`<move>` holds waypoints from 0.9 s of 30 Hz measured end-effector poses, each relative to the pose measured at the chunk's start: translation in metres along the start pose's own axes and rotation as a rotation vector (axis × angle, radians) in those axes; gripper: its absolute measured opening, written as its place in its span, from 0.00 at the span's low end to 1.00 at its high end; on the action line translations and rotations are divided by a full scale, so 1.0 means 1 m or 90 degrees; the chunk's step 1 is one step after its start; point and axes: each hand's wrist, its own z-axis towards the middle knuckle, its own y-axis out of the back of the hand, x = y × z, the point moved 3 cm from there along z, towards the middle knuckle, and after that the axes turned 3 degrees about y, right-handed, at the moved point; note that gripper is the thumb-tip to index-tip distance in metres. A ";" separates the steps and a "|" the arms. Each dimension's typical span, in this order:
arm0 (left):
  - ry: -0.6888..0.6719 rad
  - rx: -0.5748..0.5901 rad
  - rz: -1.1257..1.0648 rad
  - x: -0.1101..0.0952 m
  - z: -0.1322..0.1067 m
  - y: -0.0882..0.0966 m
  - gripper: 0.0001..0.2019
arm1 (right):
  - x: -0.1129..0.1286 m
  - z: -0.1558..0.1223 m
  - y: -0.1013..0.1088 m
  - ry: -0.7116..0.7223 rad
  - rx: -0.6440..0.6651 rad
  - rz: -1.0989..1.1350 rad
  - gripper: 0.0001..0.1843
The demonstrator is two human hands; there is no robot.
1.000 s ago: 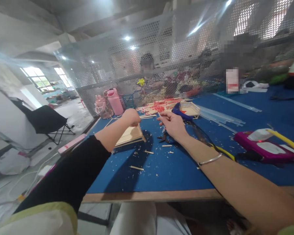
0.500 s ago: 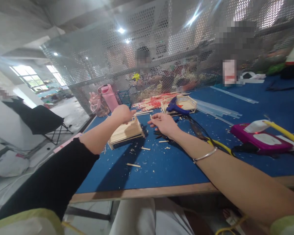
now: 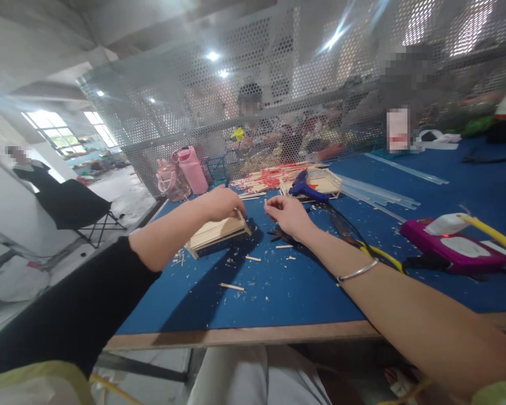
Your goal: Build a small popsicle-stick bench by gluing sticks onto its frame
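My left hand (image 3: 225, 203) reaches over a small frame of pale wooden sticks (image 3: 214, 232) on the blue table. Its fingers curl down around the frame's far right corner, and the palm hides part of the far side. To the right, my right hand (image 3: 290, 216) is closed in a pinch just above the table, apart from the frame. A short piece of wooden stick (image 3: 266, 203) shows at its fingertips. Dark pliers (image 3: 275, 233) lie partly under this hand. Beyond it, a blue glue gun (image 3: 307, 188) rests on a second stick frame (image 3: 334, 181).
Red-tipped sticks (image 3: 263, 179) are heaped at the back, beside clear glue sticks (image 3: 379, 190). Pink bottles (image 3: 193, 170) stand back left. A magenta power strip (image 3: 453, 244) with cables lies right. Stick offcuts (image 3: 231, 287) litter the blue tabletop (image 3: 287, 298). People sit beyond the mesh screen.
My left hand has moved right and down onto the frame's far right corner, its fingers curling in. My right hand's fingers have drawn closer together around the short stick. The view has shifted slightly.
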 end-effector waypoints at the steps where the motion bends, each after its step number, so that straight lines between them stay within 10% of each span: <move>1: 0.012 -0.013 -0.017 0.004 -0.003 0.011 0.07 | 0.000 0.001 0.002 0.002 -0.016 0.000 0.06; 7: 0.120 -0.218 -0.145 0.031 -0.048 0.062 0.11 | 0.009 0.002 0.013 0.045 -0.104 -0.034 0.10; 13: 0.100 -0.375 -0.561 0.030 -0.080 0.004 0.18 | 0.036 -0.004 0.019 0.173 -0.154 -0.057 0.12; 18: 0.142 -0.378 -0.769 0.025 -0.080 -0.047 0.21 | 0.059 -0.021 0.016 0.336 -0.103 -0.129 0.08; 27: 0.111 -0.206 -0.995 0.029 -0.068 -0.050 0.17 | 0.083 -0.007 -0.010 0.430 0.143 -0.280 0.07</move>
